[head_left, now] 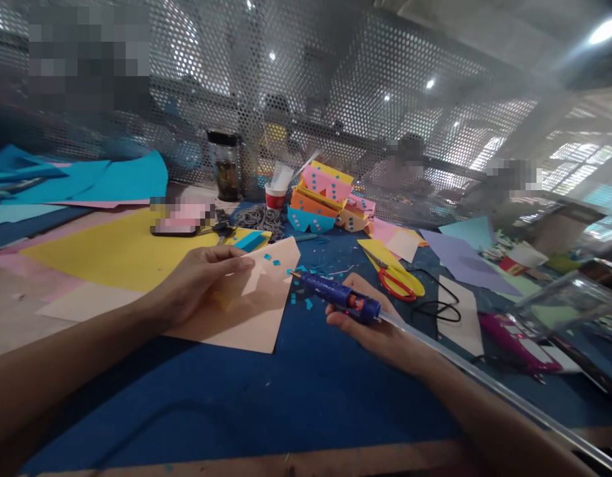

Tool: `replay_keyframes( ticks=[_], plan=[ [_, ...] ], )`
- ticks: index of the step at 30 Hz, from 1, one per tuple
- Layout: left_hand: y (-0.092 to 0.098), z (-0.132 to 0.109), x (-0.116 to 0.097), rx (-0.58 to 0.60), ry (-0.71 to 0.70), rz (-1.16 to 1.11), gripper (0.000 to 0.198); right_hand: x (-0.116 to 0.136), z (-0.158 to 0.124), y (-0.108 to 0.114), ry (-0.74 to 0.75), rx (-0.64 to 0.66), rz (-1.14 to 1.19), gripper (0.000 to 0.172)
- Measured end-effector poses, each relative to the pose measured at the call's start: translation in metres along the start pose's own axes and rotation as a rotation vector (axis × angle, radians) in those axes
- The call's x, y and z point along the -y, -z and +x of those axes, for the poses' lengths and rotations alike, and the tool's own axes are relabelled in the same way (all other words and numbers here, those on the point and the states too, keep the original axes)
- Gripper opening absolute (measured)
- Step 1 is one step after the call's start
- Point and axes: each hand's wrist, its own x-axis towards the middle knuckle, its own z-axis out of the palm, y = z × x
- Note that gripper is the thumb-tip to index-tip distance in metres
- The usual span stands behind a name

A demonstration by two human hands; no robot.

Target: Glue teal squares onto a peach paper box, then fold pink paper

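My left hand (199, 281) pinches the upper part of a peach paper sheet (251, 324), thumb and fingers closed on it. Small blue paper squares (277, 263) lie along the sheet's upper right part. My right hand (373, 328) is wrapped round a blue hot glue gun (330, 291), whose metal nozzle points left at a square by the sheet's right edge. Whether the nozzle touches it, I cannot tell. A long clear glue stick (489, 377) runs out of the gun's back end, over my right forearm. More blue scraps (306, 303) lie on the blue table cover beneath the gun.
Red-handled scissors (398, 285) rest on yellow paper at right, near a black cord (455, 311). Folded colored paper pieces (318, 199) stack at the back, beside a red-and-white cup (275, 197) and a dark-lidded bottle (226, 169). A perforated metal screen (326, 86) stands behind, with people beyond.
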Motion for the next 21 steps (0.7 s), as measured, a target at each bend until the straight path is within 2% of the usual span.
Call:
replay_keyframes(
  ticks=[7, 21],
  plan=[
    [0.001, 0.001, 0.002, 0.009, -0.014, -0.002, 0.031, -0.003, 0.003, -0.004, 0.123, -0.006, -0.108, 0.019],
    [-0.001, 0.000, 0.002, -0.006, 0.010, -0.031, 0.036, -0.013, 0.006, -0.006, 0.197, -0.029, -0.225, 0.022]
  ],
)
